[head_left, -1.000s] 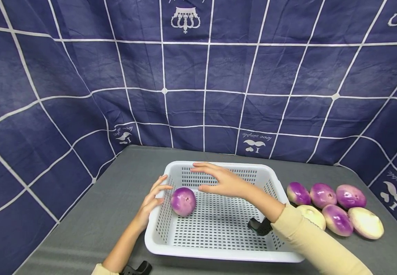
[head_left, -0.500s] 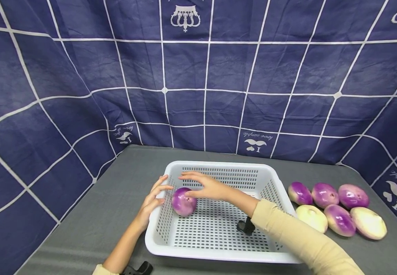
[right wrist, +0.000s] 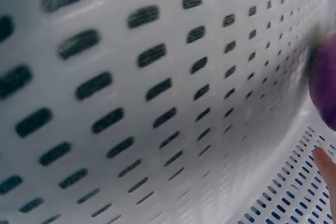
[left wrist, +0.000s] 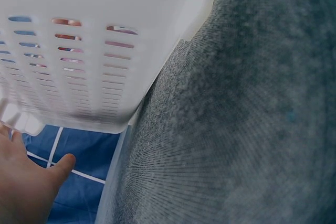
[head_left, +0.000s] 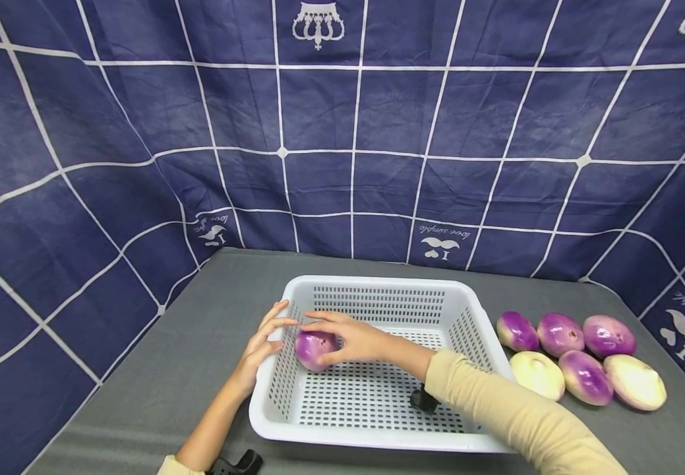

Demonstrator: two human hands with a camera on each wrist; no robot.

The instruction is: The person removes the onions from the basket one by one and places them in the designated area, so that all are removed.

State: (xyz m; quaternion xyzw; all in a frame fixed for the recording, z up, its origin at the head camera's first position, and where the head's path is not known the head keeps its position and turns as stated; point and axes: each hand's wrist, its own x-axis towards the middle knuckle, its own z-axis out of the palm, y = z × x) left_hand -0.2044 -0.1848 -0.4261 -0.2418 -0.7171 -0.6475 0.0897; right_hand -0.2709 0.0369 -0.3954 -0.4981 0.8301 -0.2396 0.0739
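Head view: right hand (head_left: 358, 341) cups purple turnip (head_left: 312, 348) inside white basket (head_left: 471, 324); left hand (head_left: 264, 346), fingers spread, braces the wall. Risk: loose grip, turnip rolls.

Purple turnip (head_left: 314, 348) (white-based) lies in basket's (head_left: 378, 285) left end.

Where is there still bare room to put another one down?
Most of the basket floor right of the purple turnip is bare, and so is the grey table on its left. To its right, six turnips crowd together.
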